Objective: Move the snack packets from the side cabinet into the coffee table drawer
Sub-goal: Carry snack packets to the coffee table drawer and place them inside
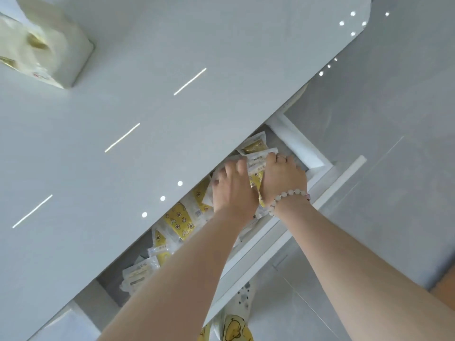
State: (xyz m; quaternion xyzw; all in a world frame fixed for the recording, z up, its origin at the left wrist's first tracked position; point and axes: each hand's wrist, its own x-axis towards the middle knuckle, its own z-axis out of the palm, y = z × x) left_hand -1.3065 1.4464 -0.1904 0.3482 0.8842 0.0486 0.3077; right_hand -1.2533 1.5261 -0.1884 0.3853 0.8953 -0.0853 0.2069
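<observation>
Both hands are inside the open drawer (298,143). My right hand (283,179) grips a packet (257,162) at its far edge. My left hand (234,187) flanks it, too blurred to tell its grip. The packet's long axis points away from me, between them.

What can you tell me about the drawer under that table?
The drawer is white, long and shallow, with flat panel walls. It is pulled partway out from under the pale table top, and yellow-and-white snack packets lie loosely over its grey floor. Both hands reach into its far end: the right hand grips a packet, the left hand touches the pile.
</observation>
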